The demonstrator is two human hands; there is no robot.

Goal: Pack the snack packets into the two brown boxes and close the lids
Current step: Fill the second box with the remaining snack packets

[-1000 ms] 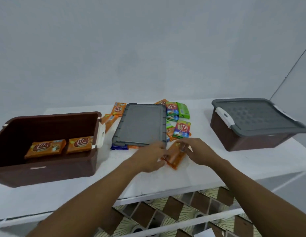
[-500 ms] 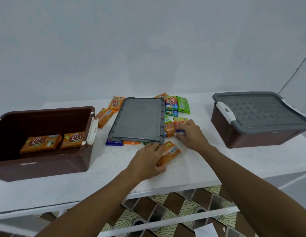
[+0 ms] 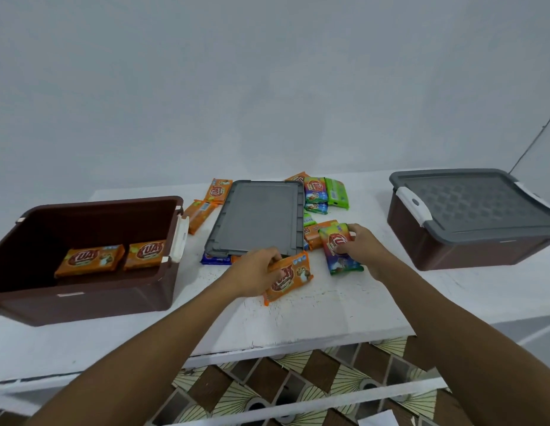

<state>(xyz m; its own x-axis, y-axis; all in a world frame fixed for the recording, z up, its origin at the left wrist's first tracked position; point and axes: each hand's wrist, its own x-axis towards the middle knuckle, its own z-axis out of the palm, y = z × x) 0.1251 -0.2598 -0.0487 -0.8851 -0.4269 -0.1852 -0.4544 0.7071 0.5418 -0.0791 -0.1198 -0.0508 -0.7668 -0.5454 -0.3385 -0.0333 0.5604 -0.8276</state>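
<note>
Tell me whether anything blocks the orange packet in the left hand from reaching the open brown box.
Nothing visible does. The left hand grips the orange packet; only bare table lies between it and the open box. It must just clear the box's right wall. The loose lid lies farther back.

One camera on the person's head, looking forward and down.

It sees the white table (image 3: 298, 327) from its near side, so close that both arms run up from the bottom edge to the left hand (image 3: 255, 272) and right hand (image 3: 364, 249) in the middle. The open brown box (image 3: 83, 299) is at the left edge, the shut brown box (image 3: 482, 253) at the right.
</note>
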